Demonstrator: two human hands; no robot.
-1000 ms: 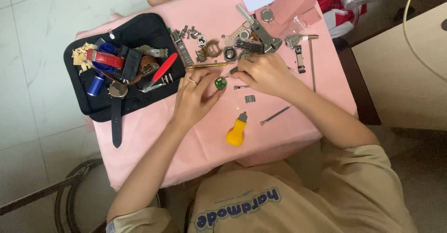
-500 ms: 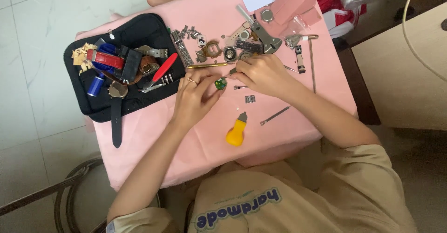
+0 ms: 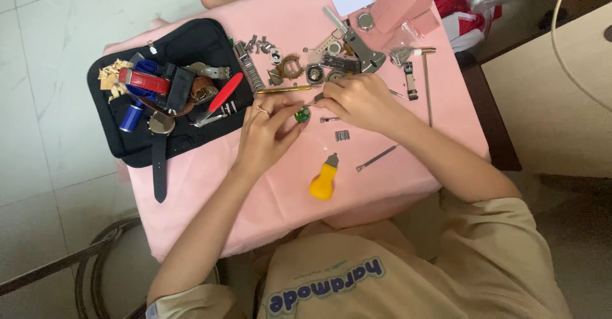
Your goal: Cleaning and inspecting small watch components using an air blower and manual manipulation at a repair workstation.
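Small green watch piece (image 3: 301, 114): pinched in left hand (image 3: 264, 130) fingertips, just above the desk (image 3: 255, 185), steadied for work. Right hand (image 3: 360, 99) closed on a thin tool (image 3: 317, 98), tip at the piece. Yellow-handled tool (image 3: 324, 179) lies near, below the piece, within reach.

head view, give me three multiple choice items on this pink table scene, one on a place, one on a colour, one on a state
1. Where does the black tool case lie?
A. on the table's left part
B. on the floor
C. under the pink box

2. What colour is the bulb-handled tool near the table's front edge?
A. blue
B. yellow
C. white

3. What is the left hand doing?
A. lying flat and empty
B. pinching a small green piece
C. gripping the red-handled tool

Key: 1 A, the case sits left of both hands on the pink cloth. 2 B, its handle is plainly yellow. 3 B, its fingertips close on the green piece, with the right hand meeting it.
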